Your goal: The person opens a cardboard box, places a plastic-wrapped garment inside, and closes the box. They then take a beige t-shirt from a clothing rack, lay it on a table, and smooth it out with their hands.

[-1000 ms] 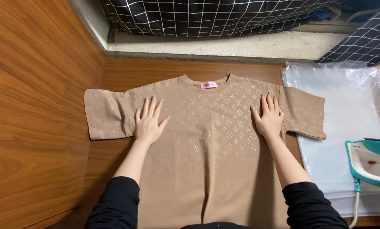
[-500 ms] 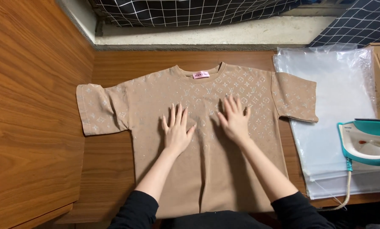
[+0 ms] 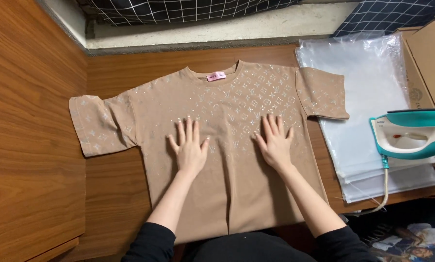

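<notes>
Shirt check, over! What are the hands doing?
Left hand and right hand flat on tan shirt, fingers spread. Shirt spread on table. Iron off to right.

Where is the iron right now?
In the head view the teal and white iron sits at the far right, on the stack of clear plastic bags, beside the tan T-shirt and nearest the right hand.

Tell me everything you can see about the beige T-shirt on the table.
The beige T-shirt lies flat, front up, on the wooden table, short sleeves spread. It looks like soft knit with a shiny repeated pattern and a pink neck label. The left hand and right hand press flat on it. One sleeve overlaps the clear plastic bags.
</notes>
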